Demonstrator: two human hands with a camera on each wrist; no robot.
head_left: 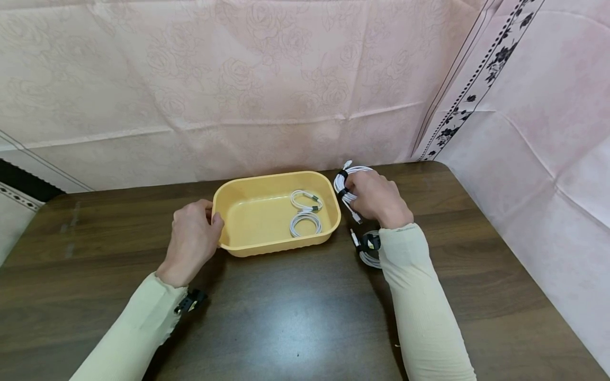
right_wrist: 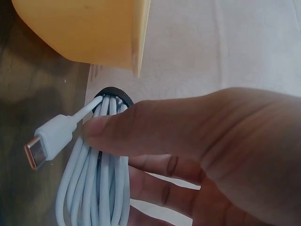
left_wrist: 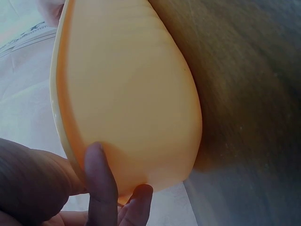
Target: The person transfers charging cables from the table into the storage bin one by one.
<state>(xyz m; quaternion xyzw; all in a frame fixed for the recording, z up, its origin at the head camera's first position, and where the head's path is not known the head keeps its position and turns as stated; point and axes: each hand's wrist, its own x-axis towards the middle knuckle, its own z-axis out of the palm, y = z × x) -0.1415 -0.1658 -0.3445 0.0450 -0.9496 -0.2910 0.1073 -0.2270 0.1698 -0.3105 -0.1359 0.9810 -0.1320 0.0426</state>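
Note:
A yellow plastic basin (head_left: 248,249) stands on the table, with a coiled white cable (head_left: 305,222) lying in its right half. My left hand (head_left: 193,233) grips the basin's left end at the rim; the left wrist view shows the thumb and fingers on its outer wall (left_wrist: 127,94). Just right of the basin, my right hand (head_left: 376,196) pinches a bundled white charging cable (right_wrist: 101,174) between thumb and fingers. A black tie (right_wrist: 113,94) wraps that bundle, and its USB-C plug (right_wrist: 49,141) sticks out. The bundle is beside the basin's right wall, outside it.
Another coiled cable (head_left: 370,259) with a black tie lies on the dark wooden table (head_left: 286,317), partly hidden under my right wrist. Pink patterned cloth (head_left: 262,95) hangs behind the table's back edge, and more cloth (head_left: 548,132) covers the right side.

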